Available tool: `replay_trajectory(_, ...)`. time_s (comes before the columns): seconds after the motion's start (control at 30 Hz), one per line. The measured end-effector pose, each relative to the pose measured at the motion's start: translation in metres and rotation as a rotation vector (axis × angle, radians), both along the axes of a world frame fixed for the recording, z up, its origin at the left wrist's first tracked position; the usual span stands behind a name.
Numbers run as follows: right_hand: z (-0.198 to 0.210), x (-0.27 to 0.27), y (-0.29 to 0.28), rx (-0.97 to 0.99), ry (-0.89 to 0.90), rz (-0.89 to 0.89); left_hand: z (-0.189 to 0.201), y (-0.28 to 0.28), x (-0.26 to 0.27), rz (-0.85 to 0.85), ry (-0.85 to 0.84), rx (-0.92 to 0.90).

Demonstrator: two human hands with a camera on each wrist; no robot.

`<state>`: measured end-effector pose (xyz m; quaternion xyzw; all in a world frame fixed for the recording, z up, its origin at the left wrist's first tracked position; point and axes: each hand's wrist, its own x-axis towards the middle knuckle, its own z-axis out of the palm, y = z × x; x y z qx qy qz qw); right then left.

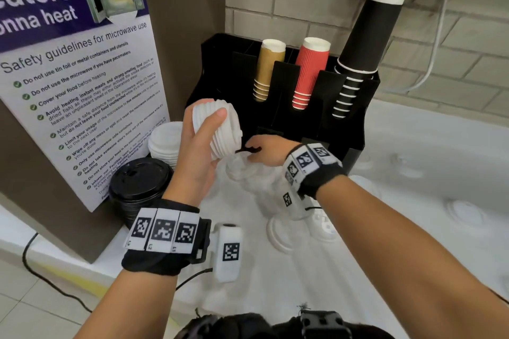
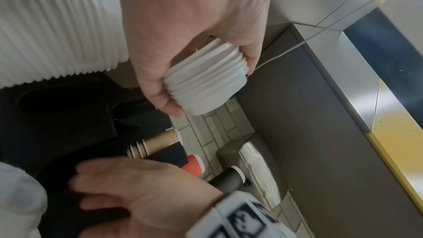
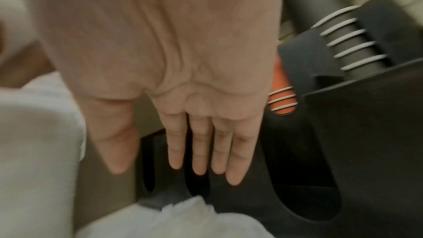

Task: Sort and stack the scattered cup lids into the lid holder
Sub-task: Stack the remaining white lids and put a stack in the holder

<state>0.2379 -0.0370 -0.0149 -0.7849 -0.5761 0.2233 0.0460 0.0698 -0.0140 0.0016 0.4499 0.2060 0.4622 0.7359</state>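
Observation:
My left hand (image 1: 209,129) grips a long ribbed stack of white lids (image 1: 228,135), tilted, just in front of the black lid and cup holder (image 1: 341,129). The left wrist view shows the thumb and fingers curled round that stack (image 2: 206,82). My right hand (image 1: 256,153) reaches to the holder's low front slots. Its fingers (image 3: 201,151) are straight and together over the dark slot openings of the holder (image 3: 343,133) and hold nothing. Clear lids (image 1: 248,170) lie on the counter under both hands.
A black lid stack (image 1: 137,181) and a white lid stack (image 1: 165,143) stand at the left by the poster panel. Tan (image 1: 267,69), red (image 1: 308,71) and black (image 1: 363,44) cup stacks fill the holder. Loose white lids (image 1: 465,215) lie scattered on the white counter at right.

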Motion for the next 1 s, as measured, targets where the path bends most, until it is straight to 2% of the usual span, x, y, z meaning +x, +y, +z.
replay_trajectory(0.17, -0.028, -0.019, 0.032, -0.174, -0.328, 0.171, -0.001, -0.001, -0.001, -0.015, 0.012, 0.007)
replay_trajectory(0.23, -0.034, -0.023, 0.04, -0.187, -0.395, 0.23, -0.002, 0.0, -0.002, -0.023, 0.02, 0.012)
replay_trajectory(0.4, -0.038, -0.025, 0.046, -0.209, -0.403, 0.276, -0.004, 0.001, -0.005, -0.023, 0.032, 0.01)
replay_trajectory(0.53, -0.033, -0.024, 0.044, -0.256, -0.317, 0.276, -0.003, 0.003, -0.004, -0.024, 0.052, 0.005)
replay_trajectory(0.6, -0.029, -0.023, 0.038, -0.224, -0.289, 0.269, -0.003, 0.003, -0.003, -0.027, 0.052, 0.015)
replay_trajectory(0.67, -0.021, -0.02, 0.031, -0.106, -0.247, 0.224, -0.003, 0.002, -0.001, -0.029, 0.048, 0.016)
replay_trajectory(0.77, 0.0, -0.009, 0.013, 0.148, -0.111, 0.08, -0.004, 0.002, 0.002, -0.019, 0.035, 0.027)
replay_trajectory(0.83, 0.015, 0.001, -0.007, 0.365, 0.061, -0.042, -0.005, 0.003, 0.003, -0.007, 0.028, 0.047)
replay_trajectory(0.93, 0.027, -0.002, -0.045, 0.697, 0.486, -0.254, -0.006, 0.003, 0.006, 0.007, 0.022, 0.079)
replay_trajectory(1.0, 0.028, -0.014, -0.064, 0.819, 0.759, -0.328, -0.007, 0.001, 0.01, 0.005, 0.031, 0.099)
